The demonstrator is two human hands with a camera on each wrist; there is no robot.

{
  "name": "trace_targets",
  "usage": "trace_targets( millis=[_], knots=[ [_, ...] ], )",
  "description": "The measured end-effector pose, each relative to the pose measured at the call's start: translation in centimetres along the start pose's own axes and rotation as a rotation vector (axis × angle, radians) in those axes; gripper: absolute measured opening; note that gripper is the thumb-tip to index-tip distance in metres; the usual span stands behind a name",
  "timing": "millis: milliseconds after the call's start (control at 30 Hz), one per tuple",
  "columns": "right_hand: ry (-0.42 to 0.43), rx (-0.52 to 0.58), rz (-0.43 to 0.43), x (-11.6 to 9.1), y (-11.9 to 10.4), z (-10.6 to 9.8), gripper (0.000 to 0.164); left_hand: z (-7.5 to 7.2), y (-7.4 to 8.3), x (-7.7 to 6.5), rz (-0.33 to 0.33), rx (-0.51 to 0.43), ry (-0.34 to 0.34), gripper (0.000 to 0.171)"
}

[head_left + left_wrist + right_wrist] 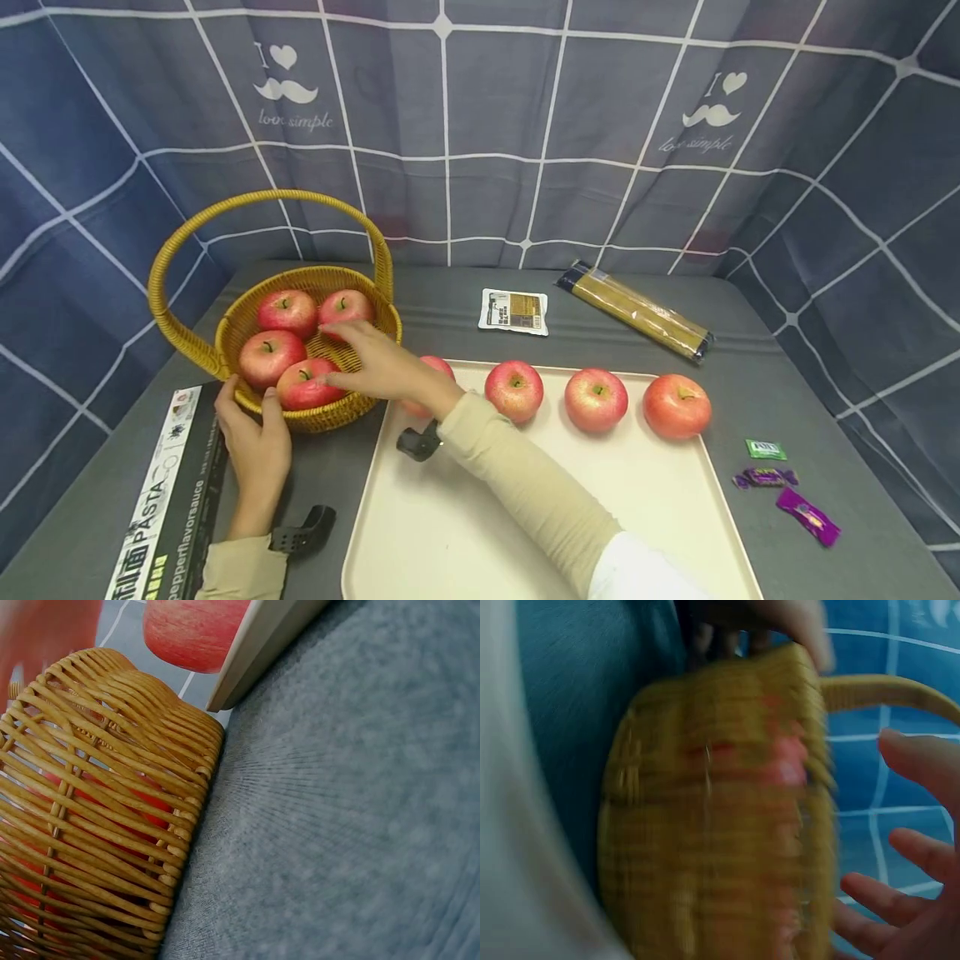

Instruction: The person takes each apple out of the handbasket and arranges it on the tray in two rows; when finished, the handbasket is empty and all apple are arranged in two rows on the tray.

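A yellow wicker basket (330, 417) with a tall hoop handle stands at the left and holds several red apples (272, 358). My left hand (257, 446) grips its front left rim; in the right wrist view, fingers lie against the basket's side and the thumb is at the rim. Over the basket's right part reaches my right hand (375, 362), its fingers spread above a front apple (303, 387) and nothing held. The right wrist view shows these spread fingers (889, 900) beside the blurred basket (705, 825). Woven wall (112, 810) fills much of the left wrist view.
A cream tray (450, 533) bears a row of several apples (596, 400), one partly hidden by the right arm. A black pasta box (176, 500) lies left. Behind are a white packet (513, 312) and a noodle pack (637, 311); small candies (808, 515) lie at right.
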State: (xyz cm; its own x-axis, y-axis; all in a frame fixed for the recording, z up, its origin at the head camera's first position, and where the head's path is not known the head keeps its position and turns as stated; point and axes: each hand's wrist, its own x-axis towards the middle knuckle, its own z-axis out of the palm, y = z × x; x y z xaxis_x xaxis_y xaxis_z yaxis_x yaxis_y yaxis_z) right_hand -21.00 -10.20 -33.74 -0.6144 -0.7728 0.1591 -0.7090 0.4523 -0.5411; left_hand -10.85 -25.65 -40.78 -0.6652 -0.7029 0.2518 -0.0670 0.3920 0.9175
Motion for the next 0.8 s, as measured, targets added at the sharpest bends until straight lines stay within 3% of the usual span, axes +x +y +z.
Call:
trace_targets(
  millis=[167, 233, 300, 400, 500, 600, 700, 800],
  knots=[
    [-0.171, -0.098, 0.049, 2.8, -2.1, 3.0, 0.075, 0.0, 0.0, -0.1, 0.006, 0.006, -0.003, 0.053],
    [-0.188, -0.140, 0.059, 3.2, -2.3, 3.7, 0.072, 0.0, 0.1, -0.1, 0.009, 0.010, -0.003, 0.053],
    [-0.136, -0.159, 0.045, 3.3, -2.2, 4.1, 0.065, -0.1, 0.1, -0.1, 0.009, 0.011, -0.006, 0.054],
    [0.046, -0.086, 0.042, 2.8, -1.7, 3.8, 0.059, 0.0, 0.3, 0.0, 0.007, 0.013, -0.021, 0.054],
    [0.241, 0.079, 0.047, 1.2, -1.2, 2.6, 0.060, 0.0, 0.4, 0.1, 0.003, 0.016, -0.025, 0.054],
    [0.346, 0.237, 0.020, -1.4, -0.7, 1.0, 0.062, 0.1, 0.4, 0.1, -0.001, 0.018, -0.022, 0.054],
    [0.337, 0.321, -0.058, -4.9, 0.0, 0.0, 0.060, 0.0, 0.4, 0.1, -0.006, 0.019, -0.015, 0.053],
    [0.228, 0.316, -0.118, -8.5, 0.7, -0.3, 0.058, 0.0, 0.3, 0.1, -0.007, 0.021, -0.013, 0.053]
  ],
)
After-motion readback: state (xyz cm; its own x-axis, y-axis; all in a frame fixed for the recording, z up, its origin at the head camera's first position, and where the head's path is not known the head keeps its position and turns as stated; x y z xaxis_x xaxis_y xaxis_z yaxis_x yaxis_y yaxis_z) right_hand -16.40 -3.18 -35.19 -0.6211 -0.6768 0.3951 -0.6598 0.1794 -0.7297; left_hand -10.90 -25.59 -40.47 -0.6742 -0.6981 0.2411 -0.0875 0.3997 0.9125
